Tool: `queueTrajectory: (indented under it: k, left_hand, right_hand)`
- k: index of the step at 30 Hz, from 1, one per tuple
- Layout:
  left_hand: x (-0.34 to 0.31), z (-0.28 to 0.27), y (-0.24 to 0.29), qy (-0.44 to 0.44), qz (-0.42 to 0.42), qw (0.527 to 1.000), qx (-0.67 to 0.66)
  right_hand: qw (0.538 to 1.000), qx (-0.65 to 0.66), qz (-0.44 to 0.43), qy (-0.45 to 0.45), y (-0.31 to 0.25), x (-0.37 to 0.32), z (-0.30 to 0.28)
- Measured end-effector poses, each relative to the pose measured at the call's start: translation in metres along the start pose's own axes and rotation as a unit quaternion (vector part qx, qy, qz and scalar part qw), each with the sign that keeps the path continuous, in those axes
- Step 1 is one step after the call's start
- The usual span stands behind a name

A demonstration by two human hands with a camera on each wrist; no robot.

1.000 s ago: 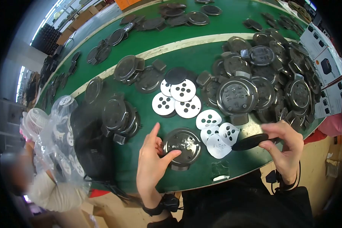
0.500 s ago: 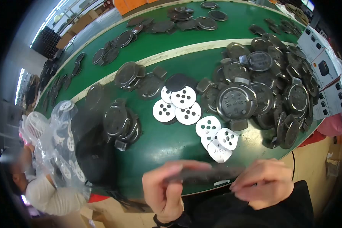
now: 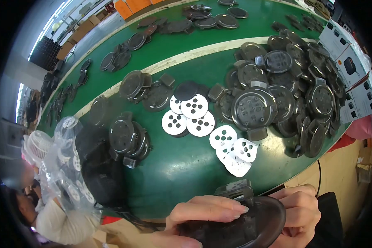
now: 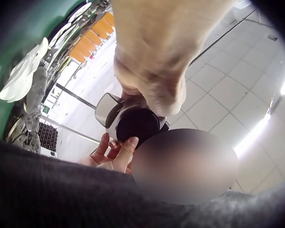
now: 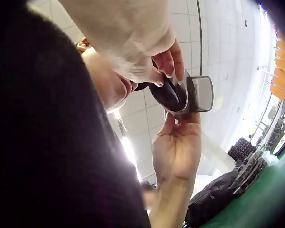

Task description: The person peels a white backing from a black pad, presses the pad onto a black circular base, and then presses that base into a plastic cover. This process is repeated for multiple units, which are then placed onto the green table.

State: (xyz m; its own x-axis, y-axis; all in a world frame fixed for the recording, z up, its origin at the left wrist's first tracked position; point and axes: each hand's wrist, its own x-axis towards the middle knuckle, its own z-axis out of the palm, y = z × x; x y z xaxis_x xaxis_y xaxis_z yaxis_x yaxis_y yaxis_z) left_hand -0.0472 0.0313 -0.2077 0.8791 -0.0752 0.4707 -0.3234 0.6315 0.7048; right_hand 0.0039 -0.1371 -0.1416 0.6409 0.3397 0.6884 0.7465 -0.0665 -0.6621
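Close to the head camera, both hands hold a dark, glossy round housing (image 3: pixel 262 223) tilted above the table's front edge, its clear block (image 3: pixel 237 192) pointing away. My left hand (image 3: pixel 204 215) grips its left side, fingers over the top. Around the right rim curls my right hand (image 3: pixel 299 215), its fingertips partly hidden. In the left wrist view a black disc (image 4: pixel 137 125) lies against the housing's face, with the right hand's thumb at its edge. The right wrist view shows the same disc (image 5: pixel 167 96) between the right hand (image 5: pixel 137 42) and the left hand (image 5: pixel 178 149).
White discs with holes (image 3: pixel 194 106) lie mid-table, and thin white pieces (image 3: pixel 237 159) nearer the front. A large heap of housings (image 3: pixel 281 97) stands right, smaller stacks (image 3: pixel 126 138) left. Black mesh (image 3: pixel 101 161), a plastic bag (image 3: pixel 66 153) and another person (image 3: pixel 64 215) are at the left.
The housing beside my left hand has left the table and is lifted close to the camera. My right hand has brought the black disc over to it, and both hands now meet around the housing.
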Motion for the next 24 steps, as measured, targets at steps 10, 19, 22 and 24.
queueTrajectory:
  k: [10, 19, 22, 24]
  left_hand:
    - [0.005, -0.005, 0.027, -0.045, -0.186, 0.981, 0.008]
    - [0.014, 0.011, 0.003, -0.060, 0.110, 0.973, 0.194]
    - [0.005, 0.010, 0.002, -0.028, 0.120, 0.959, 0.254]
    - [0.004, 0.019, 0.001, 0.020, 0.102, 0.958, 0.267]
  right_hand:
    - [0.999, -0.024, -0.044, 0.009, 0.004, -0.002, 0.004]
    - [0.996, -0.029, -0.079, 0.016, 0.009, -0.004, 0.006]
    - [0.998, -0.025, -0.063, -0.004, 0.008, 0.000, 0.002]
    - [0.998, -0.037, -0.042, 0.001, 0.005, 0.000, 0.004]
